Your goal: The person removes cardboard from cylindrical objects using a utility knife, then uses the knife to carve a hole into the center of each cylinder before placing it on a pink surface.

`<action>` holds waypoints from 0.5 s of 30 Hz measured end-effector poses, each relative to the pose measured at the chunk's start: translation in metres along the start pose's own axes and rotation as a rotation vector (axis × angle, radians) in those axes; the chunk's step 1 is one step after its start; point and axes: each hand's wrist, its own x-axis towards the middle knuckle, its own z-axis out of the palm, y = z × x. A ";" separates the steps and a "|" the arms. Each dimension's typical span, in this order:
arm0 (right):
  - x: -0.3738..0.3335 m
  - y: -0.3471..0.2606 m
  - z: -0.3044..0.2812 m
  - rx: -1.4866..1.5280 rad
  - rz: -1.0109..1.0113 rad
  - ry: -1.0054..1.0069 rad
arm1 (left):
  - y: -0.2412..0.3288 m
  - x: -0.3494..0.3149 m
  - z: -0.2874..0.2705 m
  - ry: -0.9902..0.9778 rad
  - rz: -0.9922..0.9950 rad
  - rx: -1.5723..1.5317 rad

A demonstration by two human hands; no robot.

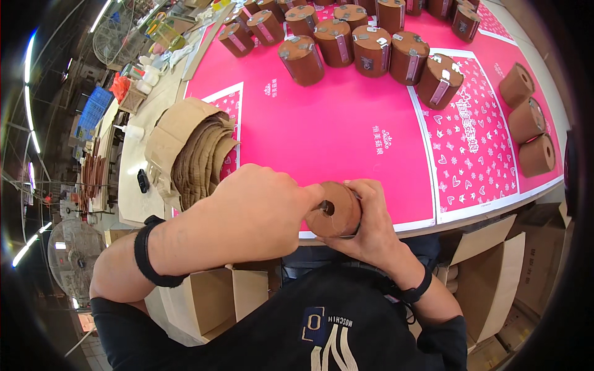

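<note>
A brown cylindrical box [346, 216] with a round hole in its end stands out over the near table edge, that end tilted up toward me. My right hand [375, 226] wraps round its right side, thumb along the upper rim and fingers underneath. My left hand [263, 207] is curled closed, its fingertips at the hole's left edge. A small dark bit shows at those fingertips, too small to name. Fine thread-like strands hang by the hole. What the left palm holds, if anything, is hidden.
Nested brown paper sheets [198, 154] lie left of my left hand. Several brown cylinders with metal clasps [371, 52] crowd the far side of the pink-covered table [309, 130]. More cylinders [527, 120] stand at right. Open cardboard boxes [489, 278] sit below the table.
</note>
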 end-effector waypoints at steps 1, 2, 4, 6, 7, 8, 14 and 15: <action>0.000 0.000 0.000 0.002 -0.002 0.000 | -0.001 0.001 -0.002 0.001 -0.002 0.001; 0.001 0.001 -0.001 0.007 -0.001 -0.002 | -0.001 0.002 -0.004 -0.027 -0.025 -0.019; 0.000 0.001 -0.001 0.007 -0.001 -0.004 | -0.005 0.004 -0.008 -0.051 -0.044 -0.040; -0.002 0.001 -0.001 0.039 0.024 -0.001 | -0.015 0.004 -0.008 -0.005 0.004 -0.207; -0.003 0.003 -0.001 0.040 0.024 -0.001 | -0.020 0.005 -0.004 -0.005 0.004 -0.206; -0.003 0.004 -0.002 0.014 0.021 -0.013 | -0.027 0.006 0.001 0.016 0.036 -0.290; -0.002 0.002 -0.006 -0.040 0.042 -0.058 | -0.037 0.012 0.002 -0.086 0.011 -0.574; -0.001 0.000 -0.007 -0.055 0.047 -0.066 | -0.038 0.012 0.002 -0.070 0.005 -0.566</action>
